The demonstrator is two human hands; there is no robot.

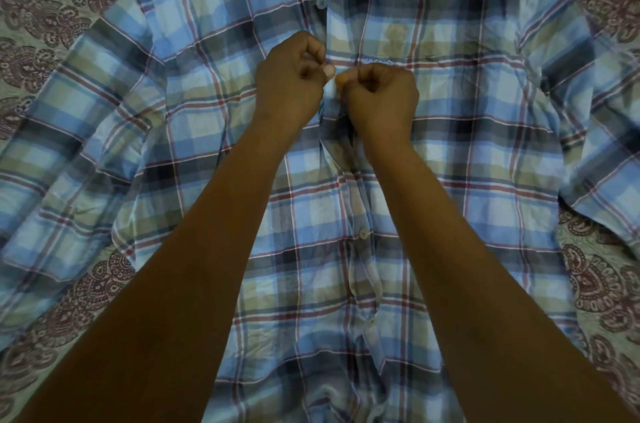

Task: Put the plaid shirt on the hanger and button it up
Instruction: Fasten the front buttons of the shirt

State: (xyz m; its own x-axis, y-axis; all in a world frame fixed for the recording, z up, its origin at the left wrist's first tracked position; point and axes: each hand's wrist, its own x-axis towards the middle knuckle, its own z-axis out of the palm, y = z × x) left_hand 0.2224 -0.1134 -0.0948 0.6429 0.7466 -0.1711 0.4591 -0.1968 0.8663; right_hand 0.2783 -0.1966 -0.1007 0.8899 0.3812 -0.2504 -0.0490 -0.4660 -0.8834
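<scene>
Buttoning is being carried out mid-chest, the plaid shirt [450, 145] being pinched by left hand [291, 79] and right hand [381, 93]; button-through-hole alignment seems needed next.

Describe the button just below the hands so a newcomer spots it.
The blue, green and red plaid shirt lies front-up on a paisley bedspread. Follow its centre placket down from the left hand and right hand, which pinch its front edges. The pale round button is the first below the hands; a second button sits above them, a third button lower still.
</scene>
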